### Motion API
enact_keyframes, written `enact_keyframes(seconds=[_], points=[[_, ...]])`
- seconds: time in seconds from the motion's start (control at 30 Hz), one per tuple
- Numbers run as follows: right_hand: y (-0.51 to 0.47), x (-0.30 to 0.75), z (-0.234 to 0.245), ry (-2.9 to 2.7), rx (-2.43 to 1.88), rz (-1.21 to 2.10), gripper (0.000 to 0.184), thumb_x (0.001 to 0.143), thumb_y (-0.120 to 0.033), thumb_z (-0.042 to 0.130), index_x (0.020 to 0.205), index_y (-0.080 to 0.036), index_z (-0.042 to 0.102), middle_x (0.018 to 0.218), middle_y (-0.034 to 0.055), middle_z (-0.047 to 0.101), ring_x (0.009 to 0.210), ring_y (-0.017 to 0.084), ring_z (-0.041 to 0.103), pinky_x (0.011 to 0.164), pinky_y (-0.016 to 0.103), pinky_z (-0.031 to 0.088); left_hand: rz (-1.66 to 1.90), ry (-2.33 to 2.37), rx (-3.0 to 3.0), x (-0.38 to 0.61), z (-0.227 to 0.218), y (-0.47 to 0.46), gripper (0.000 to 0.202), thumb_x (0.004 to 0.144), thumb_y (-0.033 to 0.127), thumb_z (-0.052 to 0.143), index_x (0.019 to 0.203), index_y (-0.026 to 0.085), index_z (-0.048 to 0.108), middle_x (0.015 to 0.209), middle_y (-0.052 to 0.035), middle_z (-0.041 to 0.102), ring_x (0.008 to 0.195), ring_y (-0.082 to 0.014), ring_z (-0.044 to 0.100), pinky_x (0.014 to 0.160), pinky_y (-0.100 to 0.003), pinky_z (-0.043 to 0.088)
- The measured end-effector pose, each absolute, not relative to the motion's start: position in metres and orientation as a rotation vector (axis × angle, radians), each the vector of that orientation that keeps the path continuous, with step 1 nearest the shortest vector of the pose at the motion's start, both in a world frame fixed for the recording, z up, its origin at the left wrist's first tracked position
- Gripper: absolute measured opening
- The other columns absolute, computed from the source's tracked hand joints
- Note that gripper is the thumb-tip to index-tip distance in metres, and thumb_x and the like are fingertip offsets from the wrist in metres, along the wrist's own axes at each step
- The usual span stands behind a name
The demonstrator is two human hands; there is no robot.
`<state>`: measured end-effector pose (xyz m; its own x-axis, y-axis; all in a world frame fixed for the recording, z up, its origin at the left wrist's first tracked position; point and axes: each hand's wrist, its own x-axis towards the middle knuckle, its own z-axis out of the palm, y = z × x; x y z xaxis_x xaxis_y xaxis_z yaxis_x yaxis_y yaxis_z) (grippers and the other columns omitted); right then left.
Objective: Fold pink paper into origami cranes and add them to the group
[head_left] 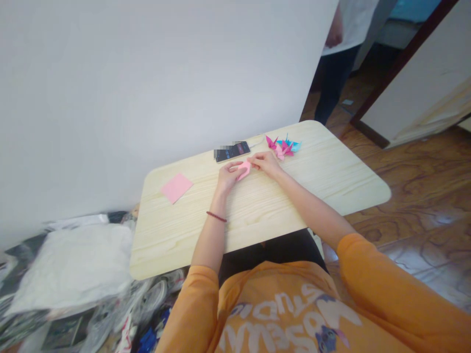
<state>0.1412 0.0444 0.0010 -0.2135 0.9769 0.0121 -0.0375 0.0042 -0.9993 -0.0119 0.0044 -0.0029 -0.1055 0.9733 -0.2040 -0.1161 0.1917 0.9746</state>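
Over the middle of the light wood table (pixel 257 211), a small folded piece of pink paper (pixel 243 169) is between my two hands. My left hand (pixel 228 175) grips its left side, thumb and fingers closed. At the paper's upper right corner, the fingertips of my right hand (pixel 265 163) are pinched together on it. Part of the paper is covered by my fingers. Beyond my right hand lie several folded paper cranes, one magenta crane (pixel 271 142), a blue crane (pixel 293 145) and a light pink crane (pixel 279 153) among them.
A phone (pixel 232 152) with a lit screen lies near the wall edge. Flat pink paper (pixel 176 188) rests on the table's left part. A person (pixel 338 63) stands beyond the far right corner. White bags (pixel 73 264) and wrapped items crowd the floor at left.
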Motion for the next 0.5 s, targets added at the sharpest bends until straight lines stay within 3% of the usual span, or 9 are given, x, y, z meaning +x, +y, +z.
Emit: enact_keyframes(seconds=[0.2, 0.5], points=[[0.043, 0.143, 0.001, -1.408, -1.045, 1.543, 0.025, 0.058, -0.034, 0.078, 0.058, -0.014, 0.063, 0.047, -0.0019, 0.055, 0.043, 0.006, 0.042, 0.041, 0.02, 0.029, 1.219, 1.374, 0.947, -0.016, -0.002, 0.005, 0.034, 0.054, 0.023, 0.08, 0.086, 0.015, 0.069, 0.067, -0.0031, 0.068, 0.062, -0.0139, 0.062, 0.066, -0.028, 0.051], [0.052, 0.15, 0.002, -1.328, -1.095, 1.429, 0.01, 0.063, -0.02, 0.071, 0.058, -0.012, 0.067, 0.048, 0.0003, 0.058, 0.041, 0.005, 0.043, 0.038, 0.019, 0.028, 1.112, 1.399, 0.947, -0.018, 0.006, 0.001, 0.035, 0.051, 0.019, 0.08, 0.083, 0.014, 0.069, 0.064, -0.0031, 0.067, 0.056, -0.0122, 0.059, 0.061, -0.027, 0.049]])
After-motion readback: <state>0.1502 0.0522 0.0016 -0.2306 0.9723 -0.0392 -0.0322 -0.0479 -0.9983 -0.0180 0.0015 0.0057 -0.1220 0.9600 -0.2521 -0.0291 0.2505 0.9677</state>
